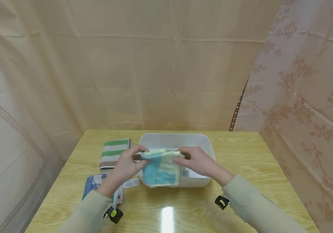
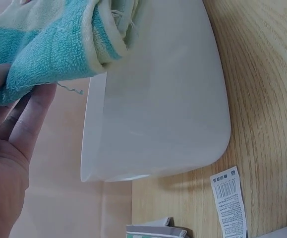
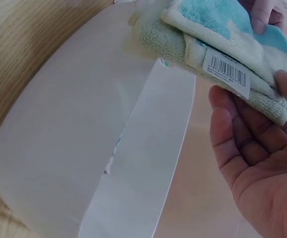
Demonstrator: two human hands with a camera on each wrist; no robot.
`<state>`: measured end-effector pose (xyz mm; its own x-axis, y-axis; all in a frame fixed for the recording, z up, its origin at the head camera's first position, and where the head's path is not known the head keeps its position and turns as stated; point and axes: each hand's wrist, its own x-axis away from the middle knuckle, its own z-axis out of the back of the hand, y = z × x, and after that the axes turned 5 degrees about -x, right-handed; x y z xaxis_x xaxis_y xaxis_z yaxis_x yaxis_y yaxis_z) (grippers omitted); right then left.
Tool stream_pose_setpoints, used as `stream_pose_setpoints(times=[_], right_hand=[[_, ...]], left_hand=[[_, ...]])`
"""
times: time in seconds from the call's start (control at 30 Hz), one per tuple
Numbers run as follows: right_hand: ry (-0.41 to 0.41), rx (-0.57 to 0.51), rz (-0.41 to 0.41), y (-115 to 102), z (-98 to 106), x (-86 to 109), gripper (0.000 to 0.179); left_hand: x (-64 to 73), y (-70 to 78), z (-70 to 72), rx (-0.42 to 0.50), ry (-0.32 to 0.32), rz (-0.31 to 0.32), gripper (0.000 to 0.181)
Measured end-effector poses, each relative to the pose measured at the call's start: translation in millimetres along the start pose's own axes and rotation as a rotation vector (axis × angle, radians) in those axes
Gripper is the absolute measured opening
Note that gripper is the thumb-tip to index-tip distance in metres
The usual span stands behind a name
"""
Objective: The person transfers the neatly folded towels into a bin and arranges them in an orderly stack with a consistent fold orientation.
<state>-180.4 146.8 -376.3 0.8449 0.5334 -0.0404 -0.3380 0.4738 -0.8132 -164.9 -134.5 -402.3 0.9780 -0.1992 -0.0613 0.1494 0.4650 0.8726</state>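
Note:
Both hands hold up a folded towel (image 1: 160, 170), turquoise and pale yellow, over the near side of a white plastic bin (image 1: 194, 183). My left hand (image 1: 128, 163) pinches its left top corner between thumb and fingers. At the opposite corner, my right hand (image 1: 197, 160) grips the fold, thumb on the near face and fingers behind. A white barcode label (image 3: 226, 72) shows on the towel's edge in the right wrist view. In the left wrist view, a loose turquoise thread hangs below the towel (image 2: 59, 54). The towel hides part of the bin's inside.
Left of the bin lies a folded striped towel (image 1: 115, 152) in green, white and brown. Nearer, a blue patterned towel (image 1: 92, 183) sits partly under my left forearm. A printed paper tag (image 1: 131, 183) lies on the wooden table (image 1: 242, 155). Curtains hang behind and beside the table.

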Motion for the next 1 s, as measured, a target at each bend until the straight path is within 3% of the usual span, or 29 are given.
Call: stream_pose_setpoints(times=[0.23, 0.4, 0.57, 0.73, 0.9, 1.0], right_hand=[[0.014, -0.101, -0.093, 2, 1, 0.7, 0.019], [0.032, -0.196, -0.141, 3, 2, 0.5, 0.020], [0.042, -0.270, -0.187, 4, 4, 0.7, 0.025], [0.061, -0.296, -0.201, 6, 6, 0.9, 0.031], [0.062, -0.344, -0.224, 9, 7, 0.0, 0.031], [0.059, -0.378, -0.242, 11, 7, -0.6, 0.031]], left_hand=[[-3.5, -1.3, -2.2, 0.137, -0.048, 0.084, 0.029], [-6.3, 0.2, -4.4, 0.272, -0.045, 0.115, 0.042], [-6.8, -0.1, -6.6, 0.335, -0.045, 0.124, 0.052], [-4.2, -3.4, -7.8, 0.362, -0.087, 0.083, 0.058], [0.0, -6.1, -8.7, 0.392, -0.157, -0.009, 0.052], [2.3, -6.5, -8.2, 0.362, -0.183, -0.037, 0.046]])
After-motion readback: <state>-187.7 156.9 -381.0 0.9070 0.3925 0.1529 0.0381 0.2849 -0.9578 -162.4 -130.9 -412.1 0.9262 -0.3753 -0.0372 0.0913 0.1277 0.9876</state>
